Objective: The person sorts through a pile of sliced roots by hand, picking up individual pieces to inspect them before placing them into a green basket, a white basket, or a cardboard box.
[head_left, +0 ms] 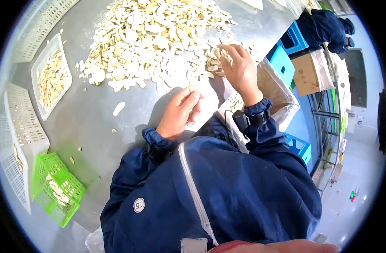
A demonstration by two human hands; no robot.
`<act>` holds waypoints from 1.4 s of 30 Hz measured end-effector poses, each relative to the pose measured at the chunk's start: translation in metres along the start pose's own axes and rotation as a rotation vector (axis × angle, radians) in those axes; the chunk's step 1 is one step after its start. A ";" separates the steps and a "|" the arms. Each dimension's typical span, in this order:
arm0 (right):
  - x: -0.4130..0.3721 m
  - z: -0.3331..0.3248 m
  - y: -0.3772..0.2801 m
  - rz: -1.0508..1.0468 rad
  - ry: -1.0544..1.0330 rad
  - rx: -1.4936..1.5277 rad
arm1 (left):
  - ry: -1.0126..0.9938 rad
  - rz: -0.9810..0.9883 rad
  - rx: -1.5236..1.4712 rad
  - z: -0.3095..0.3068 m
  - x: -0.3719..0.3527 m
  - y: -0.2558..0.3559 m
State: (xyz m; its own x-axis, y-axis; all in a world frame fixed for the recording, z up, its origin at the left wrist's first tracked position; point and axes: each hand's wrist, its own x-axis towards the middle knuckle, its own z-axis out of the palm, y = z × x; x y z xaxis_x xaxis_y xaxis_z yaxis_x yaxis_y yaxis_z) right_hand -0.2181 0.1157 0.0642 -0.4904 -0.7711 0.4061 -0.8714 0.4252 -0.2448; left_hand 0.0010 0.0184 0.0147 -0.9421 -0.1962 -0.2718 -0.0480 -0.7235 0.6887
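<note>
One broad heap of pale, flat, dried slices (159, 31), too many to count, lies on the grey metal desk (96, 130). The person has two hands at its near edge. The left hand (181, 111) has thumb and forefinger closed together; whether a slice is between them I cannot tell. The right hand (241, 71) is partly open, fingers curved over slices at the heap's right side; any hold is unclear. One larger white slice (119, 108) and at least three small bits lie loose left of the left hand. Further left are one shallow white plastic tray (69, 79) of slices, two white perforated plastic baskets (28, 120) and one bright green plastic basket (40, 163), also with slices. Beyond the right hand are one plastic-lined container (288, 99), one brown cardboard box (309, 71) and three blue plastic pieces (284, 65).
</note>
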 end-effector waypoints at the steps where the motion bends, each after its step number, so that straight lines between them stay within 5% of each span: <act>1: -0.002 0.001 -0.004 0.018 -0.068 0.163 | -0.001 -0.001 -0.003 0.000 0.000 0.000; 5: -0.009 0.010 -0.025 -0.258 -0.240 0.228 | 0.010 -0.013 -0.006 0.001 0.000 0.002; 13: -0.024 -0.004 -0.007 -0.200 -0.281 0.363 | 0.006 0.043 -0.032 0.000 0.002 -0.004; 16: -0.022 -0.003 0.008 -0.063 -0.187 0.173 | 0.016 0.055 -0.026 -0.001 0.002 -0.007; 22: -0.009 0.012 -0.010 -0.329 -0.193 0.159 | 0.026 0.089 0.009 -0.005 0.002 -0.007; 29: -0.018 0.009 -0.004 -0.258 -0.077 0.203 | 0.031 0.500 0.205 -0.001 0.010 -0.009; 32: -0.023 -0.003 -0.032 0.214 -0.190 0.436 | 0.142 0.617 0.076 0.002 0.009 -0.006; 34: -0.027 -0.010 -0.055 0.225 -0.289 0.778 | 0.128 0.609 -0.094 0.001 0.008 0.000; 36: -0.032 -0.002 -0.063 0.081 -0.243 0.869 | 0.223 0.571 -0.201 0.008 0.007 0.001; 42: -0.050 0.016 -0.053 -0.410 -0.136 0.386 | 0.236 0.508 -0.246 -0.010 -0.001 0.005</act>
State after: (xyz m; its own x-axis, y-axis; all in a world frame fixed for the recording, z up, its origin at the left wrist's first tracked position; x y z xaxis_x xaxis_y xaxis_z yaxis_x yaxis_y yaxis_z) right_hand -0.1473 0.1240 0.0423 -0.0855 -0.9014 0.4245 -0.9083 -0.1046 -0.4051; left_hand 0.0056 0.0082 0.0114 -0.7268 -0.6779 -0.1107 0.4926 -0.6267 0.6037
